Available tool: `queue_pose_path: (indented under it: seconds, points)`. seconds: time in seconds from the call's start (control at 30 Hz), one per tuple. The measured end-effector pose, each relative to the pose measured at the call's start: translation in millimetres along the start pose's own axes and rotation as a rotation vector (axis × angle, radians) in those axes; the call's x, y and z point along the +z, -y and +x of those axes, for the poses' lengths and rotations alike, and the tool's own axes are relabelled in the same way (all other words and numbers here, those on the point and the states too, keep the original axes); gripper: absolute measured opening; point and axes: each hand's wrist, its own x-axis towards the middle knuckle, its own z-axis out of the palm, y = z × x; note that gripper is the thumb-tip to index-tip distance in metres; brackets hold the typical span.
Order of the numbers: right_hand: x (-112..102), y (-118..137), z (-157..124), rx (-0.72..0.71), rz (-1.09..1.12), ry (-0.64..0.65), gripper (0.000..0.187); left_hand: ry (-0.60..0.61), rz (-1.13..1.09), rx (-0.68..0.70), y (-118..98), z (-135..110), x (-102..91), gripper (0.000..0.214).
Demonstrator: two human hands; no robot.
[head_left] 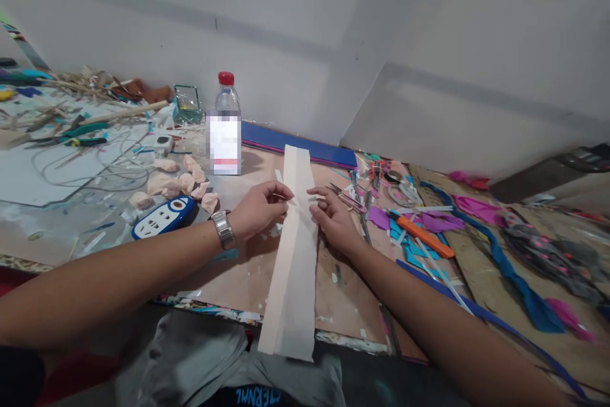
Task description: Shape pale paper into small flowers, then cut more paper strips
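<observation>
A long pale peach strip of paper or cloth (294, 267) lies on the brown worktable (238, 273), running from near the wall to past the front edge. My left hand (260, 209), with a metal watch on its wrist, pinches the strip's left edge with closed fingers. My right hand (333, 216) rests at the strip's right edge, its fingers curled onto it. A thin stick seems to lie between the two hands across the strip.
A red-capped plastic bottle (225, 127) stands behind my left hand. A blue-and-white power strip (164, 216) and peach petal shapes (183, 183) lie left. Scissors (347, 197), an orange cutter (424, 237), and magenta and blue scraps lie right. Blue sheets (295, 145) lean by the wall.
</observation>
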Motion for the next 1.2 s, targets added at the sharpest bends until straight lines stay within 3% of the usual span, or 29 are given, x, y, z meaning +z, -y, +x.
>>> queue_pose_path:
  seconds: [0.13, 0.27, 0.37, 0.5, 0.7, 0.9, 1.2]
  points:
    - [5, 18, -7, 0.124, 0.057, -0.018, 0.03, -0.074, -0.102, -0.083, -1, -4, 5.5, 0.036]
    - [6, 24, -17, 0.215, 0.144, 0.021, 0.04, -0.105, -0.262, -0.189, -4, -10, 12.4, 0.04]
    - [5, 15, -23, 0.123, 0.174, 0.014, 0.05, -0.039, -0.328, -0.236, -3, -15, 16.0, 0.055]
    - [2, 3, -28, -0.068, 0.045, 0.09, 0.06, 0.155, -0.388, -0.24, 0, -19, 18.2, 0.072]
    - [1, 3, -34, -0.005, 0.116, 0.164, 0.073, 0.202, -0.383, -0.232, 4, -16, 16.7, 0.063]
    - [1, 10, -34, 0.098, 0.232, 0.073, 0.078, 0.114, -0.3, -0.278, 1, -13, 13.2, 0.051]
    - [2, 15, -33, 0.21, 0.368, 0.007, 0.077, 0.1, -0.368, -0.269, -10, -11, 13.2, 0.04]
